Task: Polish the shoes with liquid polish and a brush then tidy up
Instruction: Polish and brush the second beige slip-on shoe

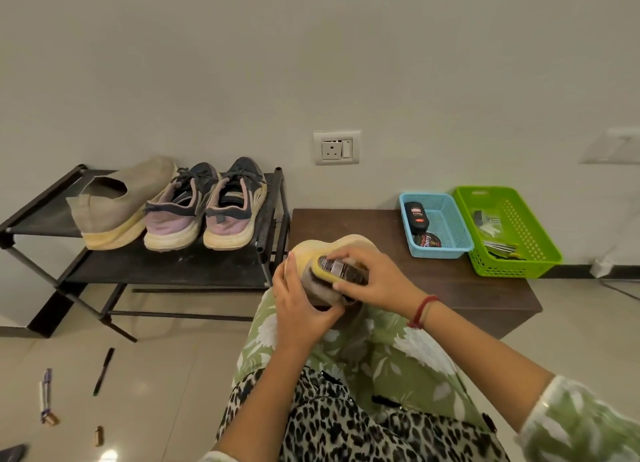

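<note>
A grey slip-on shoe with a yellowed sole (341,245) lies over my knee, sole edge turned away from me. My left hand (301,311) grips its heel end from below. My right hand (375,278) holds a dark polish applicator with a label (341,269) and presses it against the shoe's side. The matching grey shoe (117,202) stands on the black rack (41,219) beside a pair of purple-and-navy sneakers (204,209).
On a low brown bench (460,288) a blue basket (446,243) holds a black polish bottle (415,217) and a tin, with a green basket (540,254) of small items beside it. A pen (104,370) and small objects lie on the tiled floor at left.
</note>
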Action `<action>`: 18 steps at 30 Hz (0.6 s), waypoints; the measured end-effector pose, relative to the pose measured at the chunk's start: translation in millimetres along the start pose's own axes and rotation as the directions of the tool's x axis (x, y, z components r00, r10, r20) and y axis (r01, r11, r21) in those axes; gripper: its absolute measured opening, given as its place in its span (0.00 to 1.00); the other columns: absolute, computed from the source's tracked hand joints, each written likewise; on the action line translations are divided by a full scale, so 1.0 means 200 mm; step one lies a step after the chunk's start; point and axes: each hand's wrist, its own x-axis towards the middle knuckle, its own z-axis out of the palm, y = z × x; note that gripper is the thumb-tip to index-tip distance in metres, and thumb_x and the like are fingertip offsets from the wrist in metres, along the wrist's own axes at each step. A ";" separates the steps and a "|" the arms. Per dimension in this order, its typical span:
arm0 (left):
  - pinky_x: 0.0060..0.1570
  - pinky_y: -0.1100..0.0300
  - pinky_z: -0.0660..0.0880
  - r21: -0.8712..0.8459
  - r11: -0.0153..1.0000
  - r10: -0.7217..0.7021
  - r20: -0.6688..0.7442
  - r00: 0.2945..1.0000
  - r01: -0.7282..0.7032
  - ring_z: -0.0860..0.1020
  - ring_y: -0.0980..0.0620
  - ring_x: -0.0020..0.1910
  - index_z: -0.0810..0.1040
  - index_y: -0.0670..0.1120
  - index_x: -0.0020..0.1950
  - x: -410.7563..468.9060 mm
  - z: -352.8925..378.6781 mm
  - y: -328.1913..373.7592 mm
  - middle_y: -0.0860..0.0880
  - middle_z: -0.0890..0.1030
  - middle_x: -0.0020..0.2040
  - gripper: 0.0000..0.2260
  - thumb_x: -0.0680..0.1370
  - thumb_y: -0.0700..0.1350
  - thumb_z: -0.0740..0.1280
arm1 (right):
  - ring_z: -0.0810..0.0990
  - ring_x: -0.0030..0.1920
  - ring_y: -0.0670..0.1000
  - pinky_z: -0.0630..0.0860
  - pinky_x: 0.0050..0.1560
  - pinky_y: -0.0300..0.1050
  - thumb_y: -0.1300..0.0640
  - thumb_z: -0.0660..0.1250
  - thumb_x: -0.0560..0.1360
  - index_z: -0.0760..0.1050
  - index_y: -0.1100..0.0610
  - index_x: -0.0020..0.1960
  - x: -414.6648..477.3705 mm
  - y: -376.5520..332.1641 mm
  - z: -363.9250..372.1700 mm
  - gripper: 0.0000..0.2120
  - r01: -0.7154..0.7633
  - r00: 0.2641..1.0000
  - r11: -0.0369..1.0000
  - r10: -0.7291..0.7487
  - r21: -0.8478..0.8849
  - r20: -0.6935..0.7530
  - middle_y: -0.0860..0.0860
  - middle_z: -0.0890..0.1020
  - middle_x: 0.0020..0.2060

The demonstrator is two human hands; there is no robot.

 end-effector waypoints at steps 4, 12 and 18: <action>0.59 0.51 0.71 0.009 1.000 -0.014 0.026 1.000 0.014 0.63 0.44 0.66 0.49 0.48 0.77 0.01 0.00 -0.02 0.47 0.59 0.68 0.51 0.62 0.63 0.70 | 0.76 0.57 0.47 0.72 0.60 0.44 0.55 0.72 0.72 0.75 0.50 0.60 0.01 0.04 0.00 0.18 -0.101 0.994 0.994 0.099 -0.045 -0.046 0.44 0.78 0.55; 0.58 0.57 0.68 -0.020 0.999 -0.041 0.047 0.998 0.042 0.62 0.46 0.66 0.49 0.48 0.78 0.01 -0.01 -0.02 0.46 0.58 0.68 0.52 0.61 0.62 0.71 | 0.76 0.56 0.47 0.71 0.56 0.39 0.57 0.73 0.71 0.77 0.51 0.59 0.07 0.02 0.01 0.17 -0.250 0.962 0.968 0.244 -0.029 -0.122 0.46 0.79 0.55; 0.56 0.58 0.67 -0.021 0.999 -0.036 0.043 0.998 0.037 0.64 0.45 0.65 0.48 0.47 0.78 0.01 0.00 -0.03 0.45 0.59 0.67 0.52 0.61 0.63 0.69 | 0.77 0.54 0.46 0.73 0.53 0.39 0.56 0.74 0.70 0.78 0.49 0.55 0.08 0.04 0.03 0.15 -0.192 0.981 0.981 0.192 0.002 0.004 0.46 0.80 0.53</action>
